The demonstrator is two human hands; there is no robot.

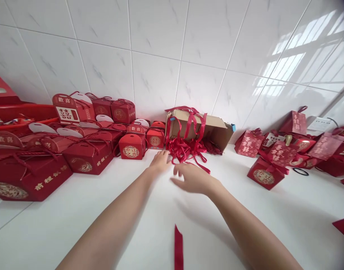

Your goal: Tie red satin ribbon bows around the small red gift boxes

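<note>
My left hand [160, 161] reaches forward to the left edge of a heap of red ribbons [184, 148], its fingers stretched out; I cannot tell whether it touches them. My right hand [193, 177] hovers over the white table just in front of the heap, fingers curved, thumb apart and nothing visible in it. The ribbons spill from a cardboard box [226, 135] lying on its side, and some hang over its upper edge. A separate red ribbon strip [178, 249] lies between my forearms at the near edge of the view.
Red gift boxes with cord handles [87, 155] crowd the left side, with a small red box [132, 145] near my left hand. To the right stand a red box with a ribbon bow [266, 172], several tagged boxes and a black ring [300, 171]. A tiled wall [155, 75] rises behind.
</note>
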